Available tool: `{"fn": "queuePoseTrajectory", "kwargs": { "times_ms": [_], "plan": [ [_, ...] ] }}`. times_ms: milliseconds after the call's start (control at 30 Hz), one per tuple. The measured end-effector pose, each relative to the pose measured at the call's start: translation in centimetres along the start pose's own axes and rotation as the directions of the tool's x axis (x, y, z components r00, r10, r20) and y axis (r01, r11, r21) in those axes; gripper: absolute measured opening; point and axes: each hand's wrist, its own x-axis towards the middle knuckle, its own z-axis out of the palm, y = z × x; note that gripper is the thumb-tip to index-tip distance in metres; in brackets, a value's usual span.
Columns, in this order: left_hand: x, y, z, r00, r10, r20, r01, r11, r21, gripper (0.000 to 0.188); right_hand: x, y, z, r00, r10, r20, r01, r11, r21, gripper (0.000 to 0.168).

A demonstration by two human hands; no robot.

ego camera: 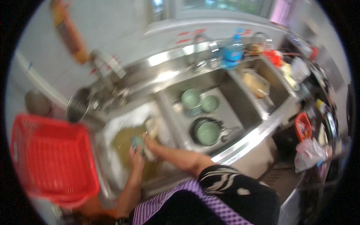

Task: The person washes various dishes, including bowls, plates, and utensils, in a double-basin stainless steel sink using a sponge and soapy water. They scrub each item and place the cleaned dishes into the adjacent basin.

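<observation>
Over the soapy water (123, 140) in the left sink basin, my left hand (136, 158) grips a small pale green bowl (137, 142), seen tilted and blurred. My right hand (150, 144) is at the bowl's right side, with a pale cloth (152, 128) by its fingers; how firmly it holds the cloth is hard to tell. In the middle basin stand green bowls (208, 133), one resting in a dark round dish, with a metal spoon (224, 137) beside it.
A red plastic basket (62, 160) stands left of the basin. A metal bowl (78, 104) sits at the back left, near the faucet. Behind the middle basin stands a blue bottle (233, 53). The right basin holds a clear container (256, 83). A raised metal rim (168, 121) divides the basins.
</observation>
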Motion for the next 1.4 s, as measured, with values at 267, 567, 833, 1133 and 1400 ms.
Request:
{"fn": "queuePoseTrajectory", "kwargs": {
  "times_ms": [267,567,833,1133,1400],
  "plan": [
    [3.5,-2.2,-7.8,0.943,-0.279,-0.179,0.23,0.94,-0.253,0.019,-3.7,-1.8,2.8,0.945,-0.272,0.179,0.282,0.406,-0.87,0.049],
    [2.3,-0.2,-3.8,0.986,-0.137,0.099,-0.027,0.452,0.891,0.026,-3.5,-3.7,2.4,0.836,0.521,0.17,-0.429,0.815,-0.389,0.074],
    [2.7,-1.0,-7.5,0.989,0.142,-0.049,-0.062,0.685,0.726,0.03,-3.7,-2.1,2.4,0.861,0.494,-0.12,-0.474,0.696,-0.539,0.057],
    [3.9,-1.8,-8.3,0.982,-0.125,0.144,0.125,0.992,0.009,0.047,-5.7,-8.6,2.9,0.957,-0.106,0.271,0.217,-0.361,-0.907,0.041],
    [5.1,-1.1,-12.7,0.928,-0.225,-0.297,0.316,0.05,0.948,0.052,-2.6,-20.8,-13.6,0.72,-0.658,0.223,0.067,-0.255,-0.965,0.038]
  ]
}}
